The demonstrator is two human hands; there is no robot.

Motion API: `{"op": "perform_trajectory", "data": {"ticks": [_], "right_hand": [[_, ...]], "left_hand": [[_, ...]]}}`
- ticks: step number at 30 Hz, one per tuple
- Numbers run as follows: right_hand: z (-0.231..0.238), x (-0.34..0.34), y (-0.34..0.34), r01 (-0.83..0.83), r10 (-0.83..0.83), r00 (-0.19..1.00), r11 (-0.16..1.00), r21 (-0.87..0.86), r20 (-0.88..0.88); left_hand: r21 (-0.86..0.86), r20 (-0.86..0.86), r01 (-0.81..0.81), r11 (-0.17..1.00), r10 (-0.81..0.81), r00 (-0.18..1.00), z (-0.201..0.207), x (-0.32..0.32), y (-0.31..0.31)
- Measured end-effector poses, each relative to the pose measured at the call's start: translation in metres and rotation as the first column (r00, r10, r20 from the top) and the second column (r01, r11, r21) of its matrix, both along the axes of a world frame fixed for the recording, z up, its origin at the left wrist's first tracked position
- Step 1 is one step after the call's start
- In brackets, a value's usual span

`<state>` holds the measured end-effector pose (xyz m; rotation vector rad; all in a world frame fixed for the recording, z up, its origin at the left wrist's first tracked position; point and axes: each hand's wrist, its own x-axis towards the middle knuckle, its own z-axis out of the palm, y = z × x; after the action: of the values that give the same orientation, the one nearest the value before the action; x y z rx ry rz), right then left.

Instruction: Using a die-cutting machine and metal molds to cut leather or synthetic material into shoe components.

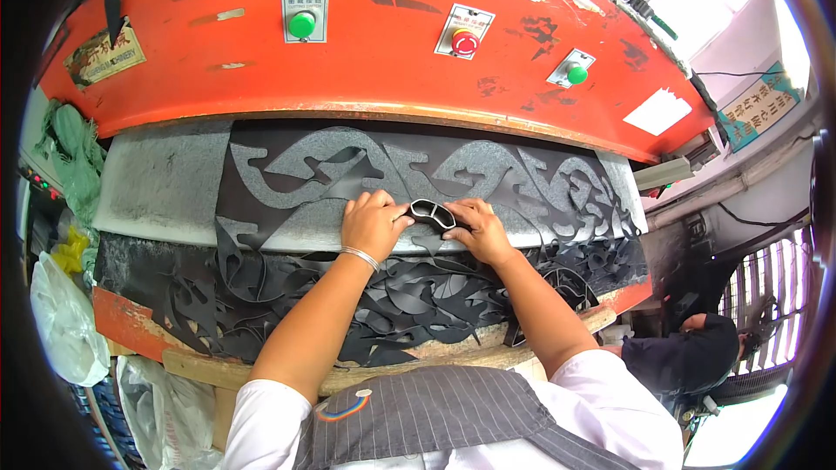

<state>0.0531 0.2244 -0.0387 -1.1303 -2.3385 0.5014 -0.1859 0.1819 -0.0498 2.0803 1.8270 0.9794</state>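
A small curved metal cutting die (434,212), its rim bright and a divider across its inside, is held over the front part of the pale cutting bed (165,178). My left hand (374,226) grips its left end between thumb and fingers. On the opposite end, my right hand (479,231) pinches it in the same way. Behind and beside both hands lies a dark sheet (283,228) full of cut-out openings, through which the grey bed shows. Whether the die touches the bed or sheet I cannot tell.
Above the bed spans a red press beam (383,78) with two green buttons (302,24) and a red button (464,42). Dark scraps (409,296) heap along the front, behind a wooden rail (209,370). Plastic bags (65,322) hang left. Another person (684,352) is at right.
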Motion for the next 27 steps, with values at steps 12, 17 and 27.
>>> {"op": "perform_trajectory", "data": {"ticks": [12, 17, 27], "right_hand": [[0.008, 0.004, 0.001, -0.073, 0.073, 0.997, 0.997, -0.031, 0.009], [0.063, 0.039, 0.005, 0.364, -0.163, 0.899, 0.796, 0.484, -0.407], [0.151, 0.093, 0.030, 0.770, -0.355, 0.600, 0.500, 0.396, -0.717]], "left_hand": [[-0.007, -0.005, 0.000, 1.000, 0.000, 1.000, 0.005, 0.001, -0.004], [0.357, 0.270, -0.087, 0.930, -0.014, 0.963, 0.048, -0.037, -0.014], [0.384, 0.049, -0.181, 0.905, 0.175, 0.983, 0.185, -0.060, -0.091]]}}
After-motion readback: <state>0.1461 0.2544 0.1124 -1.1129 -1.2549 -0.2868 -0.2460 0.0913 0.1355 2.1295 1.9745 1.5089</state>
